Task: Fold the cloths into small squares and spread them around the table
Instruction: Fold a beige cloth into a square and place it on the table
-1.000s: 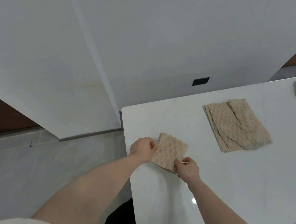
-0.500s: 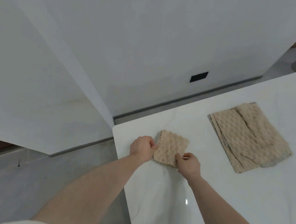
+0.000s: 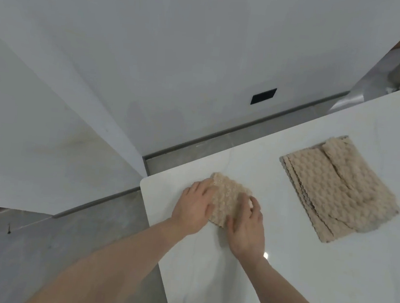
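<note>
Two cloths (beige), white table, grey floor.

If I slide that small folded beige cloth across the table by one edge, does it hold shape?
Probably not rigidly. The small folded cloth looks soft and bumpy, so an edge push would likely buckle or unfold it. The white table shows glossy reflections, so it may slide easily. Both hands, left hand and right hand, rest on it.
</note>
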A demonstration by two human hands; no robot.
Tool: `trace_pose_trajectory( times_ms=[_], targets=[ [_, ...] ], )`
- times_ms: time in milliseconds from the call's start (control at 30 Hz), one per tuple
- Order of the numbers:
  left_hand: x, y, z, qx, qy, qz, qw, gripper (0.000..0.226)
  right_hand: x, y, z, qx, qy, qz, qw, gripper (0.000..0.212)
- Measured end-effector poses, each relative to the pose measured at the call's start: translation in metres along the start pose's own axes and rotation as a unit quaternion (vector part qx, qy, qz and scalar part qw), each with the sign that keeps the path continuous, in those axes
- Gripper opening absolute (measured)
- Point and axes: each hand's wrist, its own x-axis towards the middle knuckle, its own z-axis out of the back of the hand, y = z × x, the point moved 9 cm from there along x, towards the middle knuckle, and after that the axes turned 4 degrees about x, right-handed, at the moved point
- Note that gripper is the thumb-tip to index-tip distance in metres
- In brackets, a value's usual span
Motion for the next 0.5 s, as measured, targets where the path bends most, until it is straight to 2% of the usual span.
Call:
trace_pose_trajectory(
  times_ms=[100, 200, 333, 500],
  targets=[
    [-0.010, -0.024, -0.025, 0.039, 0.063, -0.075, 0.994, 0.063, -0.002, 0.002, -0.024, -0.083, 0.089, 0.047, 0.991, 0.075],
    [-0.023, -0.022, -0.056, 0.065, 0.166, -0.043, 0.983, 0.071, -0.007, -0.003, -0.042, -0.149, 0.159, 0.034, 0.975, 0.077],
    [-0.029, -0.019, -0.060, 0.111, 0.204, -0.034, 0.972, 0.075, -0.011, -0.016, -0.048, -0.216, 0.210, 0.021, 0.953, 0.078],
    [-0.033, -0.013, -0.047, 0.162, 0.246, -0.018, 0.955, 0.096, -0.009, -0.010, -0.032, -0.267, 0.251, 0.011, 0.930, 0.086]
  ],
)
